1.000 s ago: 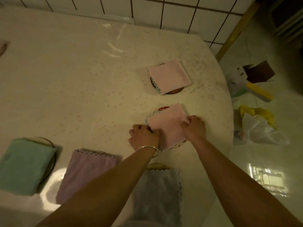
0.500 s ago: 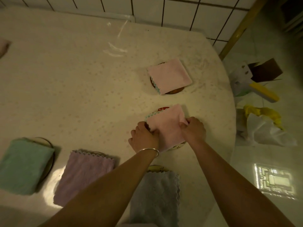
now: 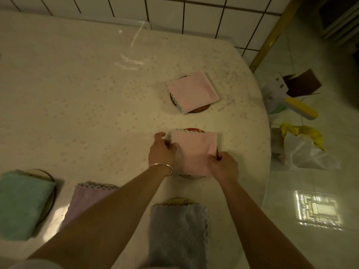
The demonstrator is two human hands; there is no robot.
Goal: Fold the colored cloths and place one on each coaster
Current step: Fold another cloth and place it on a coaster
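Observation:
A folded pink cloth (image 3: 194, 150) lies over a round coaster (image 3: 194, 130) near the table's right edge. My left hand (image 3: 162, 151) grips its left side and my right hand (image 3: 223, 166) pinches its lower right corner. Farther back, a second folded pink cloth (image 3: 192, 91) rests on another coaster (image 3: 202, 109). A green cloth (image 3: 21, 204) covers a coaster (image 3: 47, 176) at the near left. A mauve cloth (image 3: 87, 199) and a grey cloth (image 3: 178, 233) lie folded along the near edge, each over a coaster, the grey one's coaster (image 3: 178, 201) showing yellow.
The table (image 3: 77, 103) wears a pale flowered cover and curves off at the right. A tiled wall (image 3: 194, 14) stands behind it. On the floor to the right lie plastic bags (image 3: 303, 152), a yellow-handled brush (image 3: 300, 108) and a brown box (image 3: 303, 82).
The pink cloth under my hands has turned squarer to the table edge. My left hand slid up along its left side; my right hand dropped toward its lower right corner.

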